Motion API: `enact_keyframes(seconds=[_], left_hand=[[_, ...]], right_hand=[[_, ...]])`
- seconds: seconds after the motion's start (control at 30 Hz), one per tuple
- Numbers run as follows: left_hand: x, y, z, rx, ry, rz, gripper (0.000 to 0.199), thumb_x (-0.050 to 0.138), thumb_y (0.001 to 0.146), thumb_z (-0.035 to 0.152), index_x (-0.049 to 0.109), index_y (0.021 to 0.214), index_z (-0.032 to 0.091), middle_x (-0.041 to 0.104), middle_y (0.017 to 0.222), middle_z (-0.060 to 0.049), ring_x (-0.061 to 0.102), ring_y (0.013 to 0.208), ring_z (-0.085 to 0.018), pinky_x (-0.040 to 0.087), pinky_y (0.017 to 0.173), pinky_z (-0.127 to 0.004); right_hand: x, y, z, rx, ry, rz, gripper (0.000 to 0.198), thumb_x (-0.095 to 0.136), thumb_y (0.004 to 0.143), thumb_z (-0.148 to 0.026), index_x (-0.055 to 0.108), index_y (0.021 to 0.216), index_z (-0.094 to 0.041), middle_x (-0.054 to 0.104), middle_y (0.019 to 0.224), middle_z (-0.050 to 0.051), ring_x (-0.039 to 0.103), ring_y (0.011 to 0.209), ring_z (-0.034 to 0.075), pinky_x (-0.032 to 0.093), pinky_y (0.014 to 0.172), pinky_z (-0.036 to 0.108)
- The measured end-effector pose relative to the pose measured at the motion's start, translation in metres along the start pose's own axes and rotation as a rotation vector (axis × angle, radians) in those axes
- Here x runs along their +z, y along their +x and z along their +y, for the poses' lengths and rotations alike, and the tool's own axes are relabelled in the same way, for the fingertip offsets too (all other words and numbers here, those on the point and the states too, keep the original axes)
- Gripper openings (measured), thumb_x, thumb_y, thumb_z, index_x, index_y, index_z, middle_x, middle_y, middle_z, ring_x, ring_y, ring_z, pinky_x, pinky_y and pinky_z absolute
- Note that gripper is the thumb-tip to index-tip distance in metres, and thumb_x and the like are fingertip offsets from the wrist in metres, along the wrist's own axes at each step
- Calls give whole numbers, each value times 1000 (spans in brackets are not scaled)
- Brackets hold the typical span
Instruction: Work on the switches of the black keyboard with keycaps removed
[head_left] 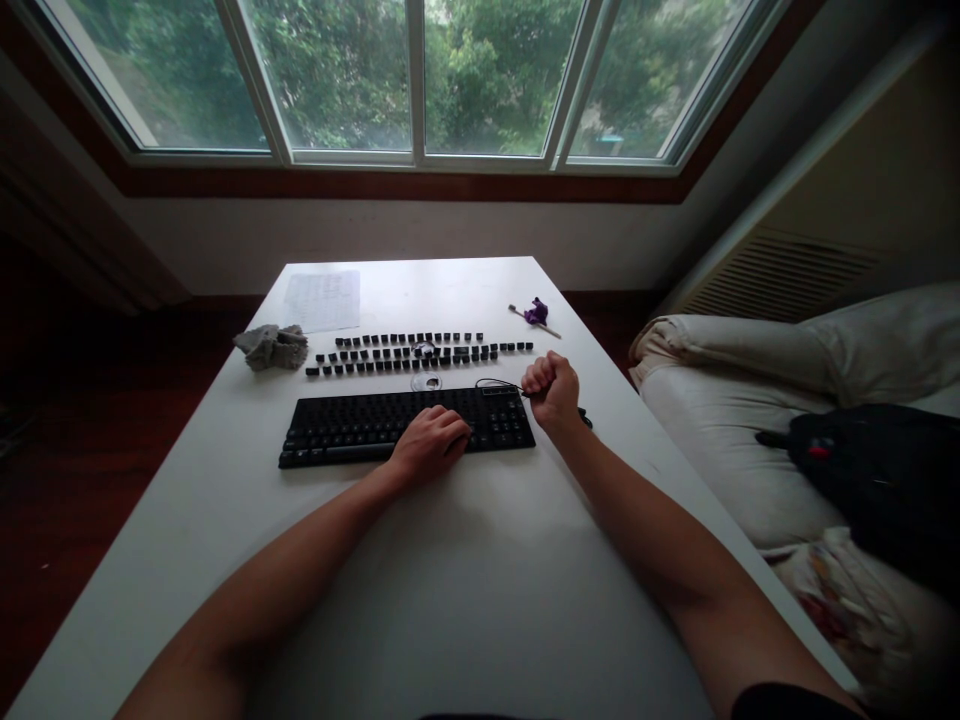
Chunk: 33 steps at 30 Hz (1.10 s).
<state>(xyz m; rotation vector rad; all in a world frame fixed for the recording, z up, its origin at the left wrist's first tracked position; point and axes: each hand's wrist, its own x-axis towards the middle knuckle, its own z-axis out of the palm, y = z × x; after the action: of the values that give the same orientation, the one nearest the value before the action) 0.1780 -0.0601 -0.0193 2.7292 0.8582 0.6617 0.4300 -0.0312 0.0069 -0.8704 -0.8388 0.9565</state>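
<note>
A black keyboard (352, 425) lies on the white table, its long side across my view. My left hand (431, 438) rests palm down on its right part, fingers laid over the keys and hiding some of them. Just off the keyboard's right end, my right hand (553, 388) is raised in a fist; whatever it may hold is hidden. A black cable (495, 381) loops from behind the keyboard towards that fist, and a dark bundle (585, 419) shows past the wrist. Behind the keyboard, loose black keycaps (420, 353) stand in three rows.
A clear round lid or dish (426, 382) sits between keycaps and keyboard. A grey cloth (271, 347) lies at the left edge near a printed sheet (322, 300). At the back right are a brush (551, 330) and a crumpled purple item (536, 312). A sofa (720, 430) stands right.
</note>
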Motion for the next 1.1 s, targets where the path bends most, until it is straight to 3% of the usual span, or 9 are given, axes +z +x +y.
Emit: enact_keyframes(seconds=[0.17,0.43,0.63,0.73,0.87,1.1], left_hand=[[0,0,1,-11,-9,3,14,52,96,25,66,98,22,68,101,-6,58,96,-21,46,91,-38],[0,1,2,-104,-118,56,17,59,91,22,63,107,23,69,103,-4,60,97,-21,47,91,-38],[-1,0,4,-157,-172,83,32,69,87,34,60,116,24,69,99,-3,62,93,-22,47,87,-38],[-1,-1,4,-151,-177,90,25,66,89,33,62,112,24,69,101,-3,63,93,-21,47,87,-37],[-1,-2,1,-133,-183,95,19,63,90,25,66,108,24,70,100,-3,64,94,-21,47,89,-37],[2,-5,-1,-160,-236,178,30,55,93,19,67,118,28,62,113,-5,63,93,-16,50,84,-30]], right_hand=[[2,0,-8,-11,-14,-34,51,55,87,-49,21,58,-23,21,51,-5,26,44,12,31,42,29],[39,-37,-25,15,88,-206,46,56,90,-44,27,61,-23,25,57,-4,32,49,12,36,48,30],[62,-64,-22,67,107,-267,46,57,89,-46,28,61,-23,27,57,-3,33,50,14,37,50,31],[69,-72,-19,71,148,-297,44,57,88,-43,29,61,-23,27,57,-4,34,50,14,37,51,31],[72,-77,-14,83,120,-309,45,58,88,-44,28,61,-23,27,56,-4,33,49,13,36,51,31],[71,-78,-10,77,120,-259,46,58,89,-44,30,59,-23,26,56,-4,30,49,13,34,50,31]])
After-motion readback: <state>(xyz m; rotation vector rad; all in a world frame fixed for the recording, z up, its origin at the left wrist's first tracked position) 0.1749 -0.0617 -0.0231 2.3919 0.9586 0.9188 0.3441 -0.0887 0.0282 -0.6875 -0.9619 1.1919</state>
